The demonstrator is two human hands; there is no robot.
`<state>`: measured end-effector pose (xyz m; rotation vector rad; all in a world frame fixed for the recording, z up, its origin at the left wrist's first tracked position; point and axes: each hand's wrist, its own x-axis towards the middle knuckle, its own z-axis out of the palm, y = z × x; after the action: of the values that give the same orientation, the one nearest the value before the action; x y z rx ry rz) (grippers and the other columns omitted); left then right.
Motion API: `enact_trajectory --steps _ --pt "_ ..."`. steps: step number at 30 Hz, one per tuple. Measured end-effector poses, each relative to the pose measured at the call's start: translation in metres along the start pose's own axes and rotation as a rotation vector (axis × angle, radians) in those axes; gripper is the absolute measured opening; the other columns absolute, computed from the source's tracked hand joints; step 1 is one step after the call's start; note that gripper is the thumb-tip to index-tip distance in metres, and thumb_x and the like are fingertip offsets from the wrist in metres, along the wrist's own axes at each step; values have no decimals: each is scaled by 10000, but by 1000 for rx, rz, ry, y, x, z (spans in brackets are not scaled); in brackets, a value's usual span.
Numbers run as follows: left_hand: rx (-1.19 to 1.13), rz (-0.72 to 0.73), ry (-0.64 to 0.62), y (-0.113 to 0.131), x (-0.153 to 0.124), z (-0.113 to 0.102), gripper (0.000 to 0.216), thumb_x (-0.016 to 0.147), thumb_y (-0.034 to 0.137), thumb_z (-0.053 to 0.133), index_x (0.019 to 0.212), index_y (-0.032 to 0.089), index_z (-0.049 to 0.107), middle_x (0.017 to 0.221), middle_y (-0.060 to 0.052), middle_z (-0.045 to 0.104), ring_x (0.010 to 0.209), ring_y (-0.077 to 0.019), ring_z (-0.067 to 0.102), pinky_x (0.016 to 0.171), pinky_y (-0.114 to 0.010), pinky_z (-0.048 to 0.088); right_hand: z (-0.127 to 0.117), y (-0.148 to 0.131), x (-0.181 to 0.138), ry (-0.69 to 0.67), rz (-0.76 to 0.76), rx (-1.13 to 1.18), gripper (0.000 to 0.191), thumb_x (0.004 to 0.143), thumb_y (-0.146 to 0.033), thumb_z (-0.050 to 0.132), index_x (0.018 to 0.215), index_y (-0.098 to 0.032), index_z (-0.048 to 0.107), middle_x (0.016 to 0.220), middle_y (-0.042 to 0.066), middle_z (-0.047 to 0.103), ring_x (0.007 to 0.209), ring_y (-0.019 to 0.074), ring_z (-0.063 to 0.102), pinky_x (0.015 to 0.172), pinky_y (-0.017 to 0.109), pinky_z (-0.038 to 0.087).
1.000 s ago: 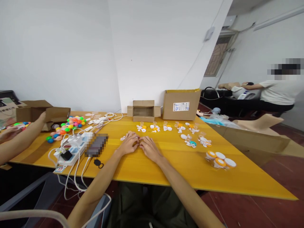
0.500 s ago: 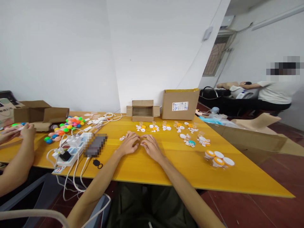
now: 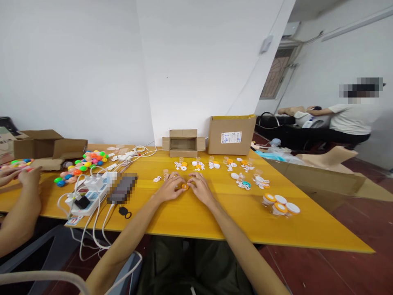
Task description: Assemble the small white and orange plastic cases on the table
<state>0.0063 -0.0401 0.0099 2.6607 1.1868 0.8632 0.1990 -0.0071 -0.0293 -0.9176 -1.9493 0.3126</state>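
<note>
The yellow surface point(image 3: 196, 223) stretched across the view, with a seated co-worker in a white shirt point(image 3: 353, 116) well apart in the background at the right. A closed cardboard box point(image 3: 231, 137) with a paper label stood near the wall, and at the left end lay an open brown carton point(image 3: 70, 148). A smaller open box point(image 3: 183, 144) sat beside the closed one, its flaps out. A white power strip point(image 3: 92, 200), crowded with plugs and cables, lay slantwise at the left, next to a blurred dark flat thing point(image 3: 122, 189). The left hand point(image 3: 168, 189) and right hand point(image 3: 200, 190) met over the middle of the surface, both with fingers bent inward. At the right stood four lidded jars point(image 3: 280, 205), close together, and beyond the power strip lay a heap of coloured balls point(image 3: 82, 166). The orange lid point(image 3: 184, 186) was between the two hands, at the fingertips of the left and just beside those of the right; whether either hand pinched it could not be told. Farther back were small groups of clear cups, lids and dotted pieces, among them a teal ring point(image 3: 246, 184). Smallest were the white dotted pieces point(image 3: 157, 179) left of the left hand.
</note>
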Motion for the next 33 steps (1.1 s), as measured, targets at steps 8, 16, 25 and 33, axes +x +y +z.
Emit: enact_trajectory --steps 8,16,25,33 --pt "-51 -6 17 -2 1 3 151 930 321 595 1045 266 677 1116 -60 660 1143 -236 548 1002 -400 442 1 1 0 -74 -9 -1 198 819 -59 636 746 -240 665 1084 57 663 1066 225 605 935 399 503" --pt "-60 -19 1 1 1 1 118 912 270 610 1018 258 660 1078 -45 655 1120 -223 555 1007 -384 439 3 2 -1 -96 -22 -3 174 832 -83 643 763 -239 680 1077 60 661 1068 224 602 947 406 497" --pt "-68 -17 -16 -2 1 2 114 921 296 599 1005 260 665 1103 -53 663 1127 -239 542 1008 -414 435 3 1 -1 -109 7 -23 179 823 -75 647 776 -239 702 1061 64 663 1051 230 615 957 418 494" --pt "-70 -10 -29 -6 0 4 136 936 326 583 1003 257 679 1073 -51 684 1128 -238 533 1007 -410 419 1 -2 -1 -103 1 -17 204 822 -61 621 760 -235 707 1042 65 667 1031 221 621 938 399 501"
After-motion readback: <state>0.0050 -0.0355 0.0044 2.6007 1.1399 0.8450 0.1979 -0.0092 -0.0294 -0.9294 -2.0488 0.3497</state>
